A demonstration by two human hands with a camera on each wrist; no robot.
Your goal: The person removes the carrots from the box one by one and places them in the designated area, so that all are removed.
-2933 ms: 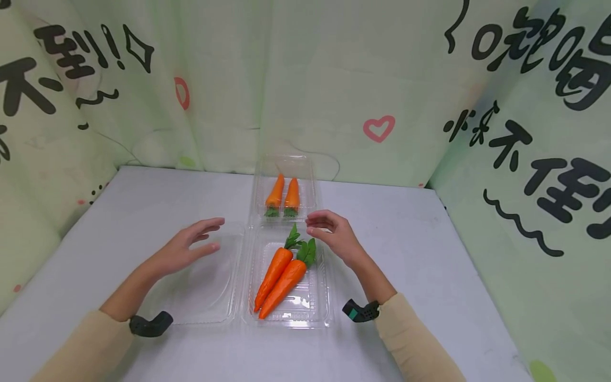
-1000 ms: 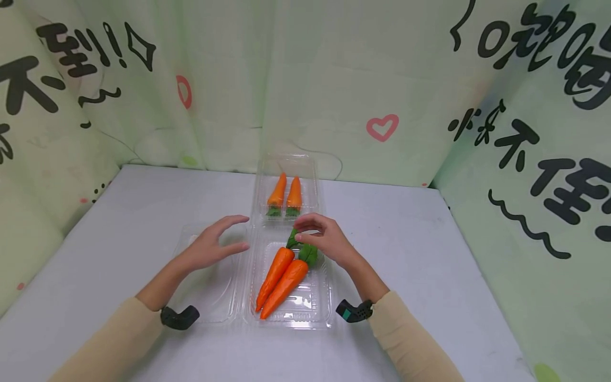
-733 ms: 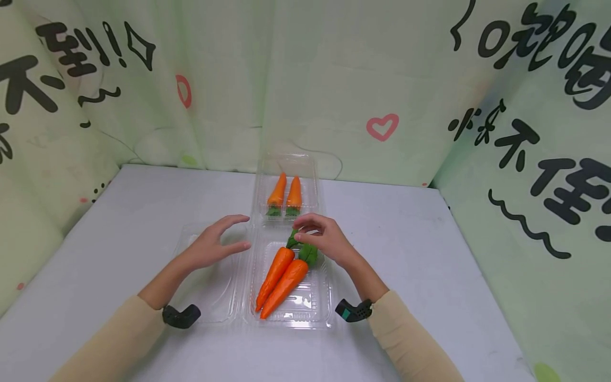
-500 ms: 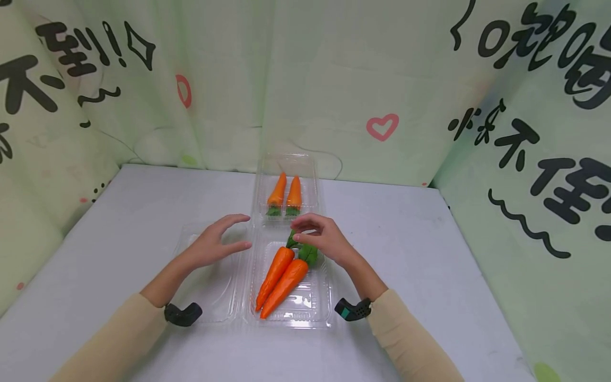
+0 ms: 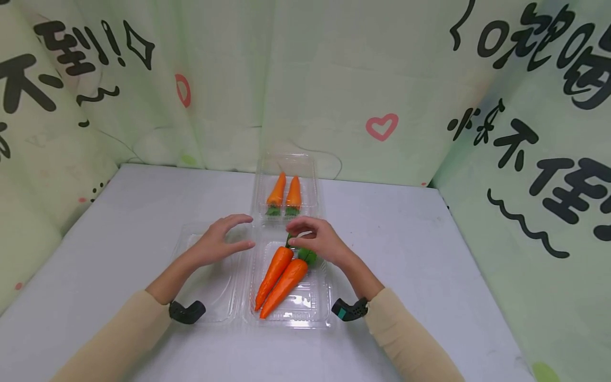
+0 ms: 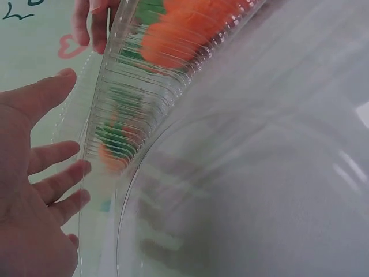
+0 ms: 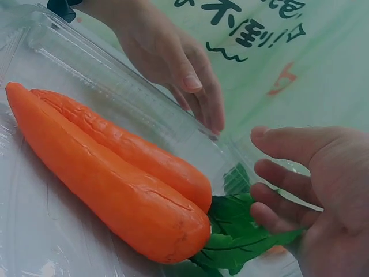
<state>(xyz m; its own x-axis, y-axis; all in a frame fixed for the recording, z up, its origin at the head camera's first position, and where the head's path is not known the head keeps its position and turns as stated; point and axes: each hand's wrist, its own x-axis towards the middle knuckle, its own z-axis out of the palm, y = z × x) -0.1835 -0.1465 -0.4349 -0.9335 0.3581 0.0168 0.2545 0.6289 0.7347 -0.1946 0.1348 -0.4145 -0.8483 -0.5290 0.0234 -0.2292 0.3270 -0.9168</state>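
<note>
Directions are taken in the head view, from the centre of the near clear container. Two large carrots lie side by side, touching, in that container, tips towards 7 o'clock, green leaves towards 1 o'clock. A clear lid lies at 9 o'clock, adjoining. The left hand is at 10 o'clock, fingertips by the container's edge; thumb and fingers are wide apart. The right hand is at 1 o'clock, above the leaves; its fingers are gently curved, thumb-to-finger gap narrower than the left's. Contact with the leaves cannot be told. At 12 o'clock stands a far clear container with two smaller-looking carrots, tips towards 12, tops towards 6. All containers rest on a white table.
</note>
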